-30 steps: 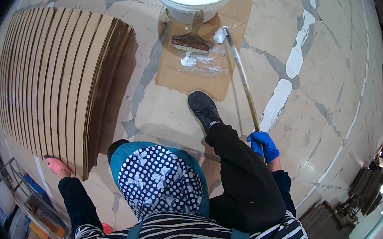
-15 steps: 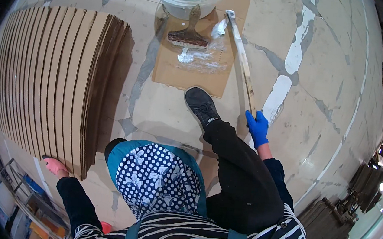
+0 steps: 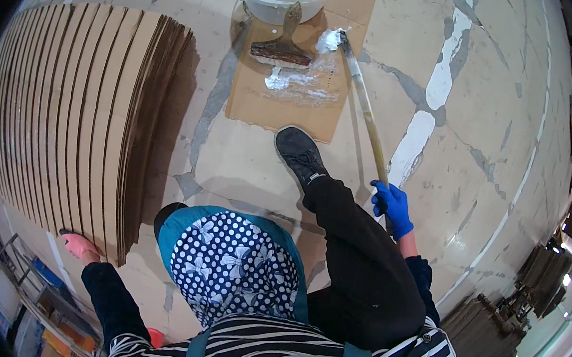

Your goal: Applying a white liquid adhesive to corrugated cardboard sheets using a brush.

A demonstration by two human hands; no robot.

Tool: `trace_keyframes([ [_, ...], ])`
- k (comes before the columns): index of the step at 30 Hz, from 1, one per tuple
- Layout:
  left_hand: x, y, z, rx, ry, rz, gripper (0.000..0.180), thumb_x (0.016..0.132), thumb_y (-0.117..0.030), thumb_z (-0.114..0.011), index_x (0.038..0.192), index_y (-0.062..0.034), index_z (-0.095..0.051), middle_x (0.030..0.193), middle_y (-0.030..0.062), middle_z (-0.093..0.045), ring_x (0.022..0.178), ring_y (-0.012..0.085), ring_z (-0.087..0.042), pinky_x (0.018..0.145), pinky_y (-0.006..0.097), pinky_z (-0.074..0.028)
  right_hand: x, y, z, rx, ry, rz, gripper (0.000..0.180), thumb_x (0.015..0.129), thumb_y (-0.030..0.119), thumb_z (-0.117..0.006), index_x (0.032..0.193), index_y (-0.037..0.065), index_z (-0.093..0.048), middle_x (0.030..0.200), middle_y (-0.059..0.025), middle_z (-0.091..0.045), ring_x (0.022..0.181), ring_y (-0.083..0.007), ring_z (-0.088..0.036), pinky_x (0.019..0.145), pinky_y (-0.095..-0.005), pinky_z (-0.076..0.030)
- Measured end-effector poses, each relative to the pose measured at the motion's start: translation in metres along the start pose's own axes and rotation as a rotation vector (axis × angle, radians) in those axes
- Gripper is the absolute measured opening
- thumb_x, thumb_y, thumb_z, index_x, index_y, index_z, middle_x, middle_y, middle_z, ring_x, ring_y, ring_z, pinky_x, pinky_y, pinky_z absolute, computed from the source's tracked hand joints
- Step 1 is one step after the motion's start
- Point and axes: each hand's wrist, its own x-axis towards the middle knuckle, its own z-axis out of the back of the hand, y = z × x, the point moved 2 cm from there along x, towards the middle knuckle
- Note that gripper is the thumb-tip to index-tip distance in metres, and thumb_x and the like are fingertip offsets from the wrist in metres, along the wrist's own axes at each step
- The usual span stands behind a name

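Observation:
My right hand (image 3: 393, 209), in a blue glove, is closed around the lower part of a long thin stick (image 3: 363, 103). The stick's far tip touches a dab of white paste (image 3: 329, 41) on a flat cardboard sheet (image 3: 251, 109). At the near left corner of a fanned stack of cardboard sheets (image 3: 70, 114) rests my left hand (image 3: 79, 246), in a pink glove with a dark fingertip. Its fingers are partly hidden against the stack's edge. A wide brush (image 3: 282, 49) lies on the sheet, its handle leaning toward a white bucket (image 3: 276, 3) of white paste.
My dark shoe (image 3: 299, 153) stands at the sheet's near edge. The floor has grey patches and painted white lines (image 3: 444, 70). More cardboard stacks (image 3: 481, 345) stand at the right, and a metal rack (image 3: 43, 303) is at the lower left.
My right hand has moved slightly nearer and to the right with the stick, whose tip is lower and now darker. White paste sits beside the tip. My left hand has barely shifted.

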Motion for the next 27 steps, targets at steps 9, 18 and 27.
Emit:
trace_keyframes([
  [9, 0.004, 0.006, -0.002, -0.051, -0.046, -0.014, 0.070, 0.085, -0.053, -0.034, 0.108, 0.0099, -0.054, 0.110, 0.0239, -0.055, 0.101, 0.0380, -0.052, 0.087, 0.043, -0.039, -0.049, 0.047, 0.047, -0.171, -0.066, -0.014, 0.029, 0.087, 0.030, -0.052, 0.085, 0.002, -0.060, 0.053, -0.0059, -0.052, 0.038, -0.0115, -0.047, 0.035, -0.0217, -0.037],
  [18, 0.002, 0.003, 0.000, -0.002, -0.065, -0.038, 0.071, 0.085, -0.054, -0.034, 0.109, 0.0102, -0.053, 0.111, 0.0251, -0.054, 0.102, 0.0391, -0.051, 0.088, 0.044, -0.038, -0.104, 0.151, 0.113, -0.682, -0.384, 0.120, 0.027, 0.082, 0.029, -0.061, 0.080, 0.002, -0.060, 0.053, -0.0048, -0.053, 0.042, -0.0113, -0.048, 0.042, -0.0217, -0.038],
  [27, -0.008, -0.006, 0.001, -0.016, -0.039, 0.000, 0.070, 0.085, -0.053, -0.034, 0.110, 0.0091, -0.053, 0.113, 0.0252, -0.053, 0.104, 0.0387, -0.050, 0.089, 0.043, -0.037, -0.127, 0.252, 0.104, -1.088, -0.424, 0.506, 0.024, 0.082, 0.024, -0.062, 0.088, 0.001, -0.063, 0.054, -0.0015, -0.052, 0.048, -0.0049, -0.046, 0.045, -0.0191, -0.036],
])
